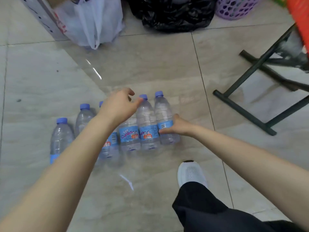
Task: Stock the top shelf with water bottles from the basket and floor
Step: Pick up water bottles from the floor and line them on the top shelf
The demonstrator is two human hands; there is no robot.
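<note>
A row of water bottles point(83, 118) sits on the tiled floor point(158, 64); the right hand point(178, 127) grips the rightmost bottle point(164, 113); the left hand point(118, 108) curls over a middle bottle point(129, 137).

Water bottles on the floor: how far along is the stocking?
Done: nothing visible; the shelf is out of view. In hand: right grip holds the rightmost bottle; left grip is over the row's tops. Left: all six bottles stand on the floor.

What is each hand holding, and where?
The right hand grips the end bottle at its label. The left hand covers the top of a middle bottle; grip unclear.
</note>
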